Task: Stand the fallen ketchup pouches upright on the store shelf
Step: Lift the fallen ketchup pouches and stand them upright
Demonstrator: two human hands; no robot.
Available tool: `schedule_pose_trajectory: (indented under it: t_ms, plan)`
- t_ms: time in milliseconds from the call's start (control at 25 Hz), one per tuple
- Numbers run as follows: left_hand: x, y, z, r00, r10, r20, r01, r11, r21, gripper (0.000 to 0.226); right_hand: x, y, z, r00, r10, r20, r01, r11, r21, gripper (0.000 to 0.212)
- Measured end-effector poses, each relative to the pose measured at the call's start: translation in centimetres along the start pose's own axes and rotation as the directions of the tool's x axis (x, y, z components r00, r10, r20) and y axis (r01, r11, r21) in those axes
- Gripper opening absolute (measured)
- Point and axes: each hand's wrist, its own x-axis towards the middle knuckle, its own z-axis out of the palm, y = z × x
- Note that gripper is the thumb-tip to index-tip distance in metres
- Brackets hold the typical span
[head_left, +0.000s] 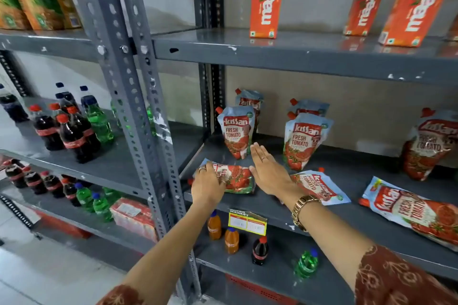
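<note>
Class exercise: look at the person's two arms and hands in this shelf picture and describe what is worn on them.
Both arms show rust-brown sleeves with a pale printed pattern, ending near the elbows. The left hand wears rings on two fingers. The right hand has one thin ring, and a gold-coloured metal link watch sits on that wrist.

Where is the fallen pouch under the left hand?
It lies flat at the shelf's front left corner, under the left hand, before an upright pouch.

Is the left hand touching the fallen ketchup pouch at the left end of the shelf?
Touching. The head view shows the left hand lying flat on the fallen pouch, its fingers covering the pouch's left part.
</note>
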Motion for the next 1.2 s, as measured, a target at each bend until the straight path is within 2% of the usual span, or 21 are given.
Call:
schedule_pose_trajectory:
  t_ms: [80, 160, 240, 320, 400, 480, 560, 640, 720, 800, 880, 1000, 1040, 1120, 1200]
  plan:
    - [0.2, -0.4, 0.5, 0.980, -0.197, -0.002, 0.192, 0.956, -0.224, 0.046, 0.7, -0.5, 0.3, 0.996, 0.030, 0.088, -0.036, 0.997, 0.063, 0.057]
    - [0.2, -0.4, 1.4, 0.905, -0.412, 0.107, 0.417, 0.806, -0.420, 0.042, 1.0, -0.8, 0.8, 0.981, 0.080, 0.177, -0.100, 0.990, 0.104, 0.053]
    - [0.7, -0.8, 2.1, 0.823, -0.506, 0.258, 0.555, 0.622, -0.552, 0.039, 1.4, -1.5, 1.2, 0.964, 0.140, 0.226, -0.174, 0.975, 0.136, 0.046]
    - [1.6, -1.5, 2.2, 0.791, -0.534, 0.300, 0.579, 0.492, -0.650, 0.034, 1.6, -2.0, 1.2, 0.962, 0.198, 0.189, -0.233, 0.955, 0.181, 0.041]
    - [2.4, -2.2, 2.1, 0.782, -0.548, 0.296, 0.575, 0.454, -0.681, 0.034, 1.7, -2.4, 1.1, 0.955, 0.238, 0.180, -0.273, 0.939, 0.210, 0.036]
    - [3.1, -2.6, 2.0, 0.755, -0.589, 0.288, 0.589, 0.417, -0.692, 0.038, 1.6, -2.8, 0.9, 0.932, 0.260, 0.254, -0.338, 0.877, 0.342, 0.031]
    - [3.6, -2.9, 2.0, 0.723, -0.629, 0.285, 0.623, 0.415, -0.663, 0.038, 1.1, -3.1, 1.2, 0.892, 0.270, 0.363, -0.427, 0.768, 0.478, 0.030]
    - [4.0, -3.0, 2.3, 0.729, -0.627, 0.273, 0.635, 0.470, -0.613, 0.035, 0.8, -3.2, 1.9, 0.853, 0.292, 0.433, -0.507, 0.660, 0.554, 0.028]
    - [4.0, -3.2, 2.5, 0.747, -0.611, 0.262, 0.630, 0.523, -0.575, 0.033, 0.9, -3.2, 2.8, 0.785, 0.315, 0.534, -0.619, 0.435, 0.654, 0.035]
    - [4.1, -3.5, 2.6, 0.760, -0.598, 0.254, 0.613, 0.531, -0.585, 0.032, 1.2, -3.2, 3.3, 0.746, 0.291, 0.598, -0.661, 0.220, 0.717, 0.038]
    - [4.0, -3.6, 2.6, 0.756, -0.607, 0.246, 0.595, 0.482, -0.643, 0.027, 1.4, -3.2, 3.5, 0.743, 0.313, 0.592, -0.650, 0.124, 0.750, 0.035]
    - [3.6, -3.5, 2.6, 0.770, -0.599, 0.221, 0.518, 0.384, -0.764, 0.019, 1.8, -3.4, 3.6, 0.785, 0.348, 0.512, -0.580, 0.123, 0.805, 0.016]
    - [3.6, -3.3, 2.4, 0.793, -0.582, 0.180, 0.467, 0.393, -0.792, 0.019, 1.9, -3.6, 3.5, 0.814, 0.351, 0.464, -0.537, 0.148, 0.830, 0.012]
    - [4.0, -2.7, 1.8, 0.860, -0.507, 0.059, 0.345, 0.491, -0.800, 0.022, 2.1, -4.2, 3.1, 0.876, 0.354, 0.327, -0.421, 0.232, 0.877, 0.018]
    - [4.7, -2.0, 0.9, 0.913, -0.406, -0.041, 0.225, 0.585, -0.779, 0.020, 2.4, -4.7, 3.0, 0.922, 0.346, 0.171, -0.303, 0.375, 0.876, 0.029]
